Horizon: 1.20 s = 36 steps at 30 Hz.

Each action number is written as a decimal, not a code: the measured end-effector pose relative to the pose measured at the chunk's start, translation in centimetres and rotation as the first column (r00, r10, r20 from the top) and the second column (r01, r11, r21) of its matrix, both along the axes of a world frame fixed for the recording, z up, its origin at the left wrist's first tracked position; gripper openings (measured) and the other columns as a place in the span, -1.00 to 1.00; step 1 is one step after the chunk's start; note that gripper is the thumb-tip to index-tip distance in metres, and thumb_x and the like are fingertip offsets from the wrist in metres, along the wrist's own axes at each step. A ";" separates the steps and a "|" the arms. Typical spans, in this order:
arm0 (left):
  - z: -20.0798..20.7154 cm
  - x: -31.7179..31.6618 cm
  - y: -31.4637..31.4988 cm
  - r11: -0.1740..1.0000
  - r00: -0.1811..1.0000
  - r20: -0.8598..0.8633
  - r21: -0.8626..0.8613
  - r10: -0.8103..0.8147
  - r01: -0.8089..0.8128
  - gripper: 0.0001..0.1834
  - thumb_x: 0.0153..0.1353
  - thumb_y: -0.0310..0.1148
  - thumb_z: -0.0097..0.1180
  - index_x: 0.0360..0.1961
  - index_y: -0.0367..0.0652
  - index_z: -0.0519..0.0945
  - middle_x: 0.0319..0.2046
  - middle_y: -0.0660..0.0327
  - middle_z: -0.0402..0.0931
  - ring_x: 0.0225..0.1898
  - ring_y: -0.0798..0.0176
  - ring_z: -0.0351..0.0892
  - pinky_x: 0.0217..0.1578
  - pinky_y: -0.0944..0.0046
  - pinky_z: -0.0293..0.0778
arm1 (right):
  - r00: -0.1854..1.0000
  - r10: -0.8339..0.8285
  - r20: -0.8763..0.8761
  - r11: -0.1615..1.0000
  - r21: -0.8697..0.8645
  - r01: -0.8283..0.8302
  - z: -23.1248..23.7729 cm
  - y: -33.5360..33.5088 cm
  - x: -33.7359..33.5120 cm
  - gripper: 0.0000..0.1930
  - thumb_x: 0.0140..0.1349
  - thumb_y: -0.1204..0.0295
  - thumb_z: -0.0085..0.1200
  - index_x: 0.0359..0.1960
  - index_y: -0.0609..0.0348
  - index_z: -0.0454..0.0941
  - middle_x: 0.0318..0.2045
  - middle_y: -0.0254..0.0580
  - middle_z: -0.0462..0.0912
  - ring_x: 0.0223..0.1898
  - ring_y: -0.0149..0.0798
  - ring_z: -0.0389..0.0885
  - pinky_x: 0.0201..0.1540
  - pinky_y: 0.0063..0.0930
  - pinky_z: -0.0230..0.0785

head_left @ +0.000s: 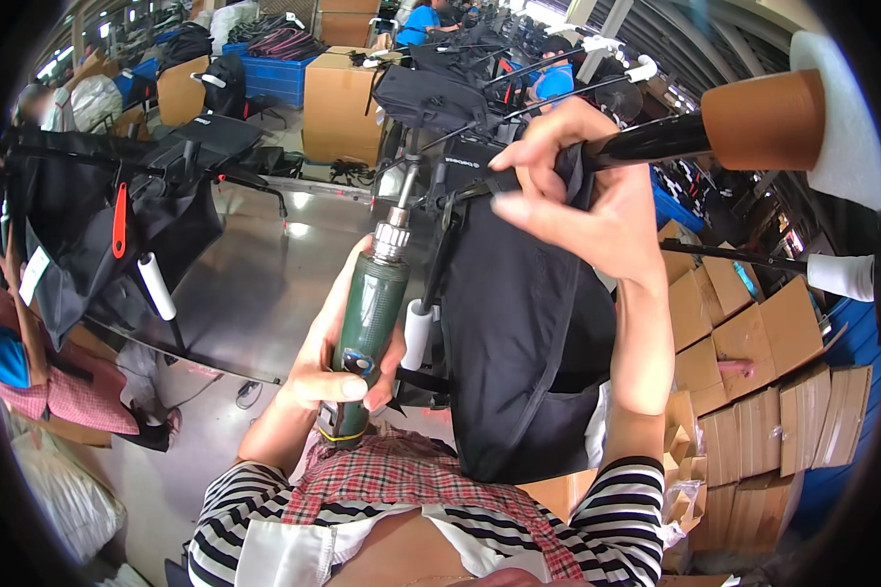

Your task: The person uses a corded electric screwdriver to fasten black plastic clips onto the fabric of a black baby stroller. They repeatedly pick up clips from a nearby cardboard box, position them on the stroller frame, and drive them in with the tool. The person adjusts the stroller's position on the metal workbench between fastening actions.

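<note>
My left hand [347, 367] is wrapped round a green power screwdriver [370, 303] with a silver collar. Its long bit [407, 186] points away from me, toward a joint of the black stroller frame; I cannot tell whether the tip touches a screw. On the right, my right hand [582, 191] is curled at the upper edge of the stroller's black fabric [519, 293], with dark material between thumb and forefinger. Close behind that hand runs a black handlebar [656, 142] with a brown grip [762, 117]. White foam [418, 335] covers a tube beside the screwdriver.
At left stands another black stroller [132, 225] with a red strip, and a co-worker in a checked garment [83, 391] is beside it. Flattened cardboard boxes [754, 421] are stacked at right. Farther back are a tall carton [343, 108] and a blue crate [269, 78].
</note>
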State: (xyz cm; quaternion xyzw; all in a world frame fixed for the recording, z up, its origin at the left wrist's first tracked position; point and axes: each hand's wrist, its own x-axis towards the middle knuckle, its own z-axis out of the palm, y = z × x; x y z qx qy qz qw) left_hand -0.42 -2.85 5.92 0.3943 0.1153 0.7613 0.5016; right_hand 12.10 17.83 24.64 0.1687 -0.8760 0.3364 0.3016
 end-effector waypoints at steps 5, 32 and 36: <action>2.5 1.3 -0.8 0.997 0.990 -0.139 -0.071 0.010 -0.020 0.43 -0.14 -0.46 0.44 0.57 0.03 -0.41 -0.38 0.00 0.49 -0.55 0.28 0.55 -0.49 0.34 0.47 | 0.866 -0.466 -0.182 0.853 0.169 0.494 -0.2 -1.0 1.3 -0.73 0.21 0.60 0.29 -0.05 0.35 0.59 -0.30 -0.19 0.74 -0.14 -0.38 0.70 0.04 -0.42 0.52; 5.8 6.1 0.3 0.999 0.964 -0.262 -0.030 -0.041 0.034 0.25 0.08 -0.78 0.17 0.57 0.04 -0.42 -0.25 0.09 0.50 -0.47 0.37 0.53 -0.43 0.35 0.48 | 0.871 -0.384 -0.306 0.801 0.360 0.479 -0.8 -0.2 3.3 -0.65 0.24 0.69 0.02 0.08 0.45 0.53 -0.09 0.01 0.76 -0.08 -0.21 0.77 -0.03 -0.46 0.56; 5.6 7.1 0.5 0.999 0.981 -0.191 -0.029 -0.032 0.027 0.24 0.10 -0.73 0.15 0.57 0.09 -0.44 -0.38 0.05 0.49 -0.55 0.34 0.53 -0.47 0.36 0.46 | 0.866 -0.381 -0.323 0.803 0.349 0.483 -1.2 0.0 3.1 -0.65 0.23 0.69 0.02 0.08 0.45 0.54 -0.09 0.02 0.76 -0.07 -0.17 0.77 -0.01 -0.43 0.57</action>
